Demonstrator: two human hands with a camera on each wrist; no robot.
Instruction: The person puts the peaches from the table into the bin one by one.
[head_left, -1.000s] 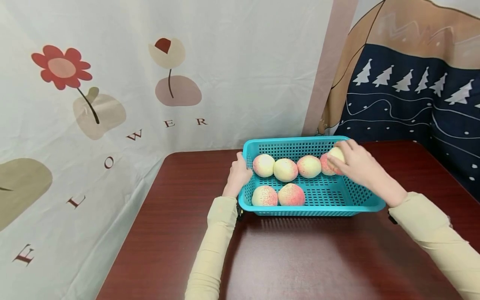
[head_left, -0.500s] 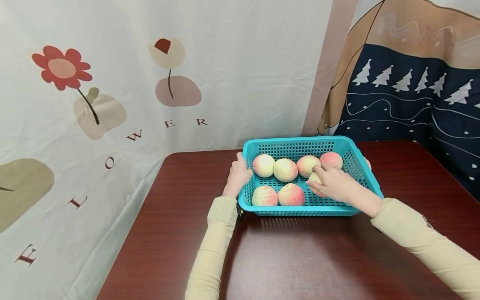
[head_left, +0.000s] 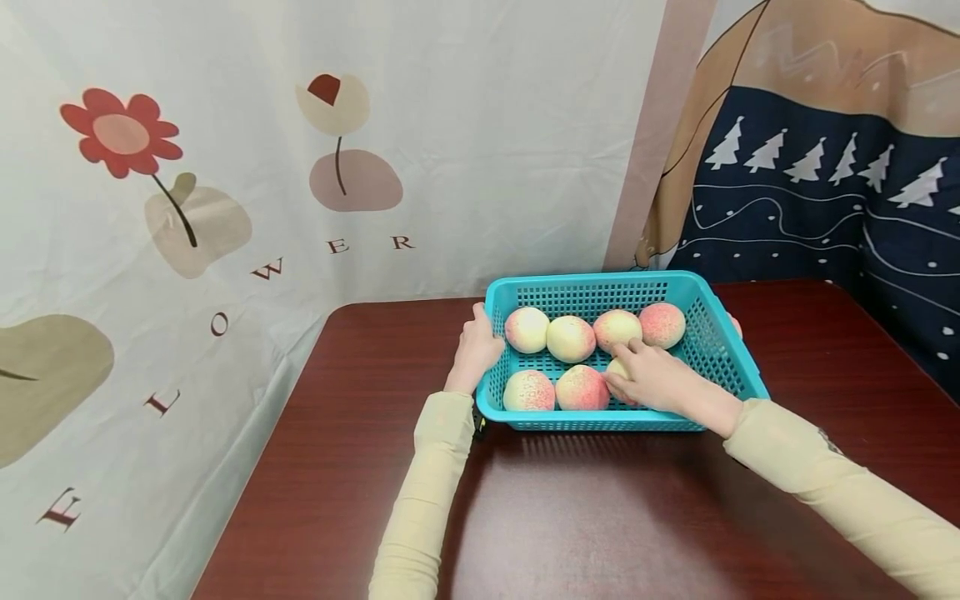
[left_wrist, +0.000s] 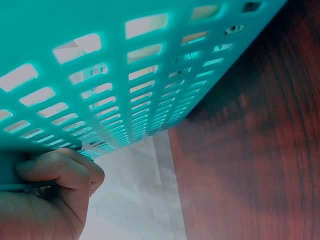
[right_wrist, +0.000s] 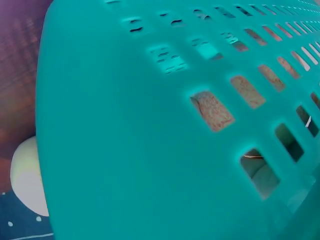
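Note:
A turquoise plastic basket (head_left: pixel 592 418) stands on the table with two rows of peaches in it. My left hand (head_left: pixel 476 354) grips its left rim; in the left wrist view the fingers (left_wrist: pixel 75 172) curl round the edge. Inside the basket, my right hand (head_left: pixel 660 379) holds a yellowish peach (head_left: pixel 618 367), partly hidden by the fingers, beside a red-blushed front peach (head_left: pixel 582 388). Left of that lies a speckled peach (head_left: pixel 529 391). Several peaches line the back, the rightmost a pink peach (head_left: pixel 662 325). The right wrist view is filled by the basket's perforated wall (right_wrist: pixel 115 140).
The table (head_left: pixel 360 417) is dark reddish wood. Past the basket's right side, another peach (head_left: pixel 737 326) barely shows; its pale side (right_wrist: pixel 29 177) appears in the right wrist view. A printed curtain (head_left: pixel 487 150) hangs behind the table.
My right hand has moved from the basket's back right corner toward the front row, carrying the peach left and nearer, uncovering the pink back peach. My left hand has stayed put.

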